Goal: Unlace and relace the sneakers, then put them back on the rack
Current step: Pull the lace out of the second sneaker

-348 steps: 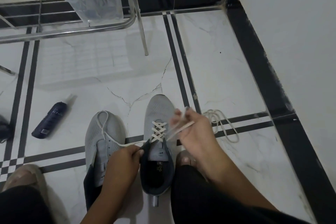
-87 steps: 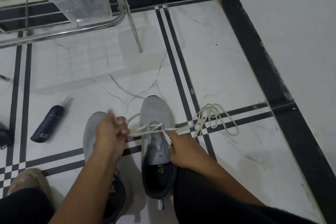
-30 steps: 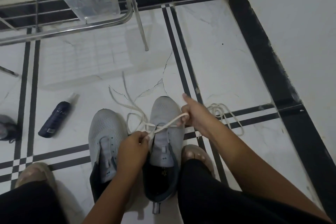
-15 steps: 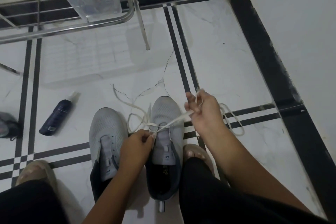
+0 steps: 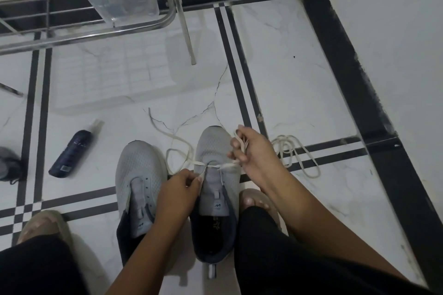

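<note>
Sneakers [image 5: 217, 189] of grey mesh with dark collars stand side by side on glossy white marble floor [image 5: 299, 93], toes away; the left one [image 5: 140, 184] is laceless; a flat cream lace [image 5: 182, 148] crosses the right one's lowest eyelets; left hand [image 5: 178, 189] pinches one end there, right hand [image 5: 254, 151] pinches the other, raised; a second lace [image 5: 297, 155] lies coiled nearby; chrome rack [image 5: 96, 33] is cut off above; heels are hidden by dark-clad legs.
</note>
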Available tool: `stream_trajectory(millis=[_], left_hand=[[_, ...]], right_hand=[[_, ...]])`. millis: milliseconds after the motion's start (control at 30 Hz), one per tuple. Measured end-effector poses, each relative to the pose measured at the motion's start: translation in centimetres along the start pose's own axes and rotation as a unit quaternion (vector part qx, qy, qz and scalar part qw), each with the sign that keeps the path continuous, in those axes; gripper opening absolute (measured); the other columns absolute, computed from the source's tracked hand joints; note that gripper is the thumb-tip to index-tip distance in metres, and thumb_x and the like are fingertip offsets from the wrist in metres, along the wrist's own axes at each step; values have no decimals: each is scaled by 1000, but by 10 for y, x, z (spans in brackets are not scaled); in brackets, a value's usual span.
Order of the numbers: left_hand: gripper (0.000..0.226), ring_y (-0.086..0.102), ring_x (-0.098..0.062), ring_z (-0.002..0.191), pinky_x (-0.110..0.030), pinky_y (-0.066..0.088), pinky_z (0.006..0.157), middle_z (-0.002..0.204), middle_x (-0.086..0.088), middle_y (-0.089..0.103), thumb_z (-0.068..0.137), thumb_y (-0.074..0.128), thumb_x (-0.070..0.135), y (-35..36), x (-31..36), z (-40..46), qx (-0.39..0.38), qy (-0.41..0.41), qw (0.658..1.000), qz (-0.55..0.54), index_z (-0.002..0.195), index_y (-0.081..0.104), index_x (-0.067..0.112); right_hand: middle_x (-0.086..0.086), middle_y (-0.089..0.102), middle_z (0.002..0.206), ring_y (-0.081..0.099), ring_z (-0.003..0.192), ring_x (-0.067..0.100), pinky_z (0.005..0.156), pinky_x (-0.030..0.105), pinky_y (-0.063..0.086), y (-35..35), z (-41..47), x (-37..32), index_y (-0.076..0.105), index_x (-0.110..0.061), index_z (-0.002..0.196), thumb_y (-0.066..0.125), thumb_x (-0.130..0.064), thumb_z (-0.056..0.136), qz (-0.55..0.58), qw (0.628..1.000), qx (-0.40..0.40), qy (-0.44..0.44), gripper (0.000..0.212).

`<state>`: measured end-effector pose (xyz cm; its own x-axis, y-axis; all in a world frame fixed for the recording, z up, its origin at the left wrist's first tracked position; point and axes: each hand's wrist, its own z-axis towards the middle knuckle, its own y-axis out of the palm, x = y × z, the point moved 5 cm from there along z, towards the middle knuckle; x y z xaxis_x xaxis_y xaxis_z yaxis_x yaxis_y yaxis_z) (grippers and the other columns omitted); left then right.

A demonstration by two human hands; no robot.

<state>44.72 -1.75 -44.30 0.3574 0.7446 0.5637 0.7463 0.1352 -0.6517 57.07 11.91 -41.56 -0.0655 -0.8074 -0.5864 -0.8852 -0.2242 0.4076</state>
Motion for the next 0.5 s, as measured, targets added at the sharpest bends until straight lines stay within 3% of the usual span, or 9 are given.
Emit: stream_trajectory(millis=[33, 100, 133, 167, 233, 267, 367, 400, 500], left_hand=[[21, 60, -15, 79, -27, 39, 67, 74, 13, 61, 90, 58, 30, 0, 1, 0, -1, 2, 1000, 2, 70, 54, 30], [17, 60, -15, 80, -26, 38, 66, 75, 14, 60, 91, 58, 31, 0, 2, 0, 0, 9, 1000, 2, 74, 57, 28], [15, 61, -14, 81, -26, 38, 66, 76, 14, 60, 91, 58, 32, 1, 2, 1, -1, 11, 1000, 0, 77, 58, 26], [13, 61, -14, 81, -26, 38, 65, 77, 13, 60, 91, 59, 33, 0, 3, 1, -2, 12, 1000, 1, 81, 58, 25], [10, 60, -13, 80, -28, 42, 65, 84, 11, 59, 90, 59, 33, 0, 7, 0, 0, 28, 1000, 13, 92, 53, 25], [13, 59, -13, 79, -30, 45, 66, 88, 9, 58, 90, 58, 31, -2, 10, 0, 12, 50, 998, 24, 97, 49, 25], [25, 56, -18, 88, -36, 50, 71, 103, 2, 52, 86, 55, 17, 4, 30, 0, 34, 169, 979, 108, 109, 50, 23], [25, 54, -19, 91, -34, 49, 71, 105, 0, 51, 86, 55, 17, 7, 37, 2, 34, 202, 968, 145, 110, 53, 22], [19, 51, -21, 95, -30, 44, 70, 107, -2, 50, 91, 53, 23, 19, 56, 12, 35, 247, 933, 259, 108, 58, 19]], right_hand=[[2, 50, 60, 40, 40, 11, 57, 25, 47, 0, -2, -6, 55, -13, 82, 45, -21, 98, -179, 982, 14, -51, 21], [1, 50, 68, 47, 55, 14, 53, 26, 37, 15, -2, 2, 57, -9, 80, 51, -27, 95, -586, 797, -16, -147, 24], [0, 51, 72, 49, 62, 14, 55, 27, 34, 18, 0, 9, 55, -10, 77, 53, -27, 94, -673, 719, -32, -168, 25], [-3, 51, 73, 49, 66, 13, 57, 28, 32, 18, 3, 13, 53, -14, 73, 53, -26, 93, -692, 698, -30, -178, 24], [-1, 58, 85, 53, 75, 13, 66, 28, 38, 0, 9, 1, 58, -18, 82, 53, -25, 93, -620, 759, 54, -189, 15], [6, 60, 103, 57, 89, 18, 76, 31, 43, -10, 10, -10, 60, -16, 100, 52, -28, 94, -612, 757, 122, -195, 15], [18, 22, 153, 26, 141, 34, 110, 49, 30, -37, 0, -30, 37, -12, 139, 53, -34, 95, -712, 636, 253, -157, 52], [17, 16, 156, 23, 143, 33, 111, 47, 29, -36, -9, -33, 36, -12, 140, 54, -34, 94, -716, 633, 250, -155, 54], [6, 55, 123, 58, 104, 20, 87, 36, 50, -24, -29, -16, 56, -17, 117, 57, -37, 90, -682, 713, 110, -118, 34]])
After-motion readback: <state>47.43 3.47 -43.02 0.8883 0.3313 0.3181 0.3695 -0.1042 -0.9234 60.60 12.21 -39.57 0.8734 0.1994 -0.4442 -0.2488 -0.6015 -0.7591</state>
